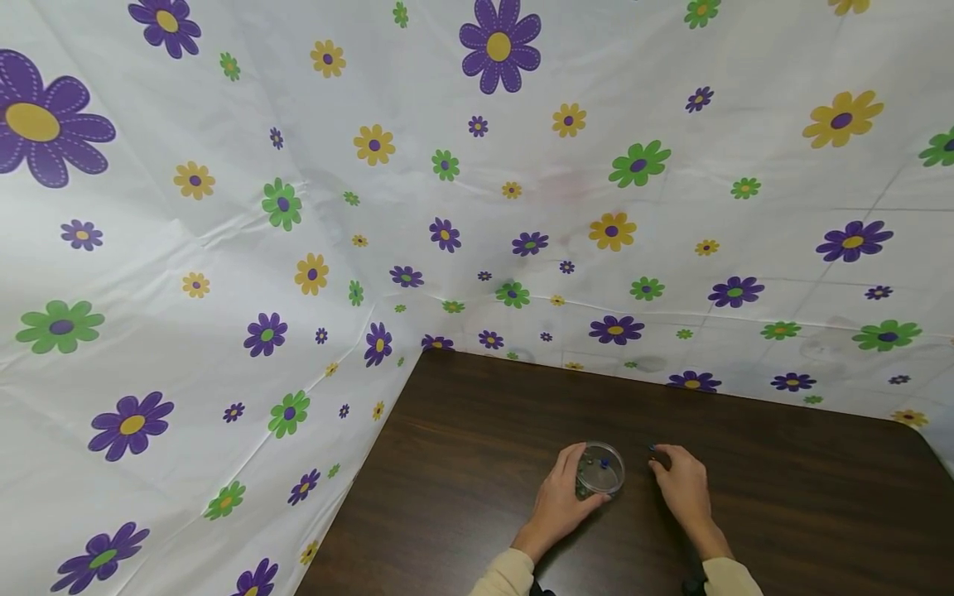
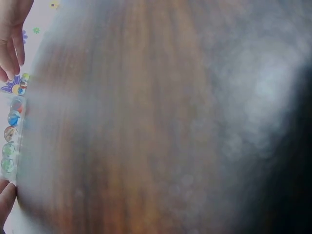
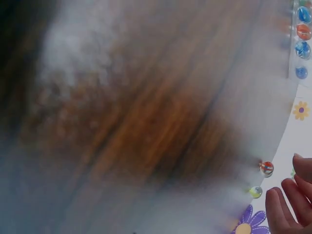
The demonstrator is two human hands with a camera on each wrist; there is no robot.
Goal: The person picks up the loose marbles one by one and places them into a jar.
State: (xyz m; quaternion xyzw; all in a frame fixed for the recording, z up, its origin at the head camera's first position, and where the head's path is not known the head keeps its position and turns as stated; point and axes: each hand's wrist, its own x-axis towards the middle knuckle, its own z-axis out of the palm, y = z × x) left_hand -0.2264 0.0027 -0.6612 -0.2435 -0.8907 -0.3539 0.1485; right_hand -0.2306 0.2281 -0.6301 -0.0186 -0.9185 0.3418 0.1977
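On the brown table my left hand [image 1: 557, 503] grips a clear round container [image 1: 600, 468] from its left side, fingers and thumb around the wall. Glass marbles in blue, green, orange and clear lie inside; several marbles [image 2: 10, 132] show through the wall in the left wrist view. To the right of the container, my right hand [image 1: 684, 487] has its thumb and fingers apart, beside small loose marbles. In the right wrist view, an orange-red marble [image 3: 266, 168] and a yellow-green marble [image 3: 256, 192] lie just beyond the fingers of that hand, with a visible gap.
The dark wood-grain table [image 1: 447, 463] stretches to both sides of the hands. A white flowered sheet [image 1: 417, 182] hangs along its left and far edges.
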